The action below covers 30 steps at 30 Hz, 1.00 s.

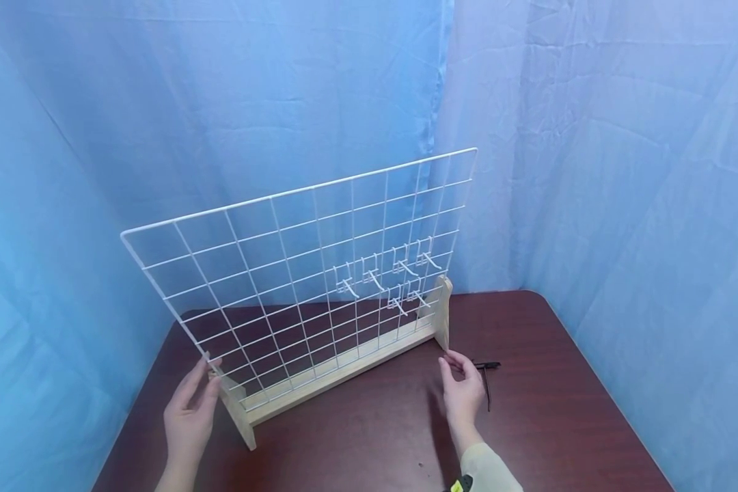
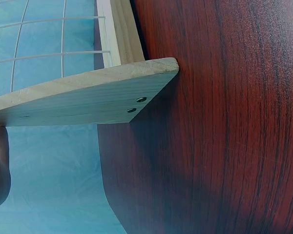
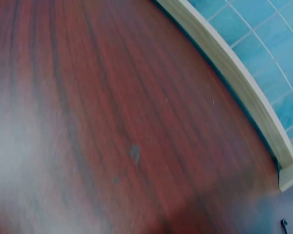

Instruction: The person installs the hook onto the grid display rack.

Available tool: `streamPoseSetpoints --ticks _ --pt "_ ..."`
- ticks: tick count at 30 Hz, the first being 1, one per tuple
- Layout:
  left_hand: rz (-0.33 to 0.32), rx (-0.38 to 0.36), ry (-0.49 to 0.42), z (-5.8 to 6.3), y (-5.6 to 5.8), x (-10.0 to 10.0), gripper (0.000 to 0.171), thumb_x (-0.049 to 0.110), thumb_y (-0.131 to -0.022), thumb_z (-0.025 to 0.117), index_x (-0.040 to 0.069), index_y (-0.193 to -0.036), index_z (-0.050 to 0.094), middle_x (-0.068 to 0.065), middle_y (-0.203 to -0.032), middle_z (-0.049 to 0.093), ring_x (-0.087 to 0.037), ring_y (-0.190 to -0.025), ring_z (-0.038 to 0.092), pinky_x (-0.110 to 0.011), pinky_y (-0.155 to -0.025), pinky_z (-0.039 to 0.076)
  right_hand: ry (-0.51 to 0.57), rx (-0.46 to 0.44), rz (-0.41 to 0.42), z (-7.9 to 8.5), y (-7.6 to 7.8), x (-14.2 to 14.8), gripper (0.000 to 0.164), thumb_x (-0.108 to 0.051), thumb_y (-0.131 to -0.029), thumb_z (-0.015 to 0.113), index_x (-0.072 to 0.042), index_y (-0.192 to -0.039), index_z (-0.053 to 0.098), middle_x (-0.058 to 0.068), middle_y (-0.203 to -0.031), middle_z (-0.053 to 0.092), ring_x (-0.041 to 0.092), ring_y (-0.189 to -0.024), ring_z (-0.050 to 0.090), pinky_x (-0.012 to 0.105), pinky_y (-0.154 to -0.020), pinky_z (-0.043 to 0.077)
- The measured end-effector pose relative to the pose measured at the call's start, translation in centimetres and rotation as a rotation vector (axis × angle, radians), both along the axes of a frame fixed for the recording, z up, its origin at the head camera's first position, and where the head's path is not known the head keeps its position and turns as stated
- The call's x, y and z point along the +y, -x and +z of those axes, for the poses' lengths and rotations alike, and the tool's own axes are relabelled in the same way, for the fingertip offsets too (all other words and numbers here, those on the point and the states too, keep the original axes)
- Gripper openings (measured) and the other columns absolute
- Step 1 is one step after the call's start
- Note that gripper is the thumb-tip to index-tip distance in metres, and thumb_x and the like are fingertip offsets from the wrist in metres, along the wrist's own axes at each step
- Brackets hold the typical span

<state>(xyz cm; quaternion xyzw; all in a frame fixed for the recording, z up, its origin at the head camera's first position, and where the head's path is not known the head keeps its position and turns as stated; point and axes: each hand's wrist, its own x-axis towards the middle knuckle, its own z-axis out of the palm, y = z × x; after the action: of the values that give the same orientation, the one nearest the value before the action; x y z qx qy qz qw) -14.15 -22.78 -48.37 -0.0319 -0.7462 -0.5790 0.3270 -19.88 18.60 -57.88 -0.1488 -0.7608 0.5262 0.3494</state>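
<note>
A white wire grid panel (image 1: 307,266) stands upright in a pale wooden stand (image 1: 344,362) with an end piece at each side. Several white wire hooks (image 1: 373,276) hang on its lower right part. My left hand (image 1: 189,410) pinches the upper part of the left end piece (image 1: 236,413) between thumb and fingers. In the left wrist view, a finger (image 2: 0,151) touches the outer face of that piece, above two screw heads (image 2: 136,105). My right hand (image 1: 462,386) has its fingertips right at the lower front of the right end piece (image 1: 443,318), thumb apart from the index finger.
The stand sits at an angle on a dark red-brown wood-grain table (image 1: 357,451). A thin black object (image 1: 487,367) with a long stem lies just right of my right hand. Small grey specks (image 3: 135,153) mark the tabletop. Blue curtains (image 1: 252,102) hang around the table.
</note>
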Motion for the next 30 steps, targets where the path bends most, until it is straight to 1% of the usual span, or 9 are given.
streamPoseSetpoints --ticks 2,4,7,9,15,21,23,26,30 --pt "0.002 -0.008 -0.001 -0.7 0.3 -0.3 0.044 -0.022 -0.087 0.059 -0.012 -0.13 0.056 -0.005 -0.121 0.069 0.002 -0.113 0.057 -0.014 -0.093 0.05 -0.032 -0.001 -0.016 -0.2 -0.2 0.6 0.019 -0.002 -0.082 0.079 -0.003 -0.1 0.075 0.009 -0.088 0.075 0.02 -0.081 0.065 0.025 -0.079 0.046" --pt "0.009 -0.018 0.0 -1.5 0.6 -0.7 0.045 -0.021 -0.087 0.06 -0.01 -0.131 0.057 -0.006 -0.122 0.068 0.002 -0.114 0.057 -0.014 -0.093 0.05 -0.057 0.0 -0.031 -0.5 -0.4 1.2 0.019 -0.001 -0.082 0.079 -0.003 -0.1 0.075 0.009 -0.088 0.075 0.022 -0.081 0.065 0.026 -0.08 0.045" --pt "0.013 -0.034 -0.009 -2.6 1.1 -1.2 0.045 -0.019 -0.088 0.061 -0.007 -0.132 0.057 -0.005 -0.123 0.068 0.001 -0.116 0.056 -0.014 -0.093 0.051 -0.075 0.005 -0.057 -0.9 -0.7 2.1 0.019 0.0 -0.081 0.08 -0.003 -0.099 0.075 0.01 -0.088 0.074 0.016 -0.08 0.062 0.025 -0.082 0.043" --pt "0.01 -0.034 -0.011 -2.7 1.1 -1.3 0.045 -0.018 -0.088 0.061 -0.008 -0.131 0.057 -0.008 -0.123 0.068 0.001 -0.116 0.056 -0.014 -0.092 0.051 -0.079 0.007 -0.068 -1.1 -0.9 2.7 0.02 0.0 -0.08 0.08 -0.003 -0.099 0.075 0.011 -0.088 0.074 0.015 -0.08 0.061 0.023 -0.082 0.042" --pt "0.017 -0.051 -0.021 -2.3 1.0 -1.0 0.045 -0.019 -0.088 0.061 -0.007 -0.132 0.057 0.004 -0.122 0.068 0.002 -0.115 0.056 -0.014 -0.092 0.051 -0.103 -0.007 -0.086 -1.7 -1.3 4.1 0.021 0.001 -0.08 0.08 -0.002 -0.1 0.074 0.012 -0.09 0.074 0.018 -0.083 0.06 0.018 -0.083 0.038" --pt "0.0 -0.026 -0.02 -0.7 0.4 -0.2 0.045 -0.021 -0.088 0.059 -0.011 -0.131 0.056 0.01 -0.121 0.067 0.003 -0.114 0.057 -0.015 -0.092 0.051 -0.103 -0.012 -0.097 -2.1 -1.6 5.1 0.022 0.002 -0.08 0.081 -0.002 -0.101 0.074 0.013 -0.09 0.074 0.024 -0.082 0.062 0.017 -0.082 0.037" --pt "0.004 -0.022 -0.014 -0.3 0.2 -0.1 0.044 -0.022 -0.087 0.059 -0.011 -0.13 0.056 0.015 -0.12 0.065 0.003 -0.114 0.057 -0.014 -0.091 0.051 -0.111 -0.014 -0.103 -2.3 -1.7 5.5 0.023 0.002 -0.079 0.081 -0.002 -0.101 0.074 0.014 -0.09 0.074 0.027 -0.08 0.063 0.017 -0.084 0.037" --pt "0.017 -0.028 -0.009 -0.5 0.3 -0.1 0.045 -0.022 -0.087 0.059 -0.011 -0.13 0.056 0.02 -0.119 0.064 0.005 -0.114 0.056 -0.013 -0.091 0.051 -0.141 -0.019 -0.114 -2.4 -1.8 5.9 0.025 0.002 -0.079 0.081 -0.002 -0.102 0.074 0.015 -0.09 0.073 0.031 -0.08 0.064 0.019 -0.088 0.037" --pt "0.016 -0.024 -0.009 -0.8 0.4 -0.3 0.045 -0.023 -0.087 0.059 -0.011 -0.13 0.056 0.02 -0.119 0.064 0.005 -0.114 0.056 -0.013 -0.091 0.051 -0.164 -0.028 -0.131 -2.6 -2.0 6.4 0.027 0.002 -0.078 0.082 -0.002 -0.103 0.073 0.015 -0.093 0.073 0.03 -0.084 0.062 0.023 -0.09 0.037"
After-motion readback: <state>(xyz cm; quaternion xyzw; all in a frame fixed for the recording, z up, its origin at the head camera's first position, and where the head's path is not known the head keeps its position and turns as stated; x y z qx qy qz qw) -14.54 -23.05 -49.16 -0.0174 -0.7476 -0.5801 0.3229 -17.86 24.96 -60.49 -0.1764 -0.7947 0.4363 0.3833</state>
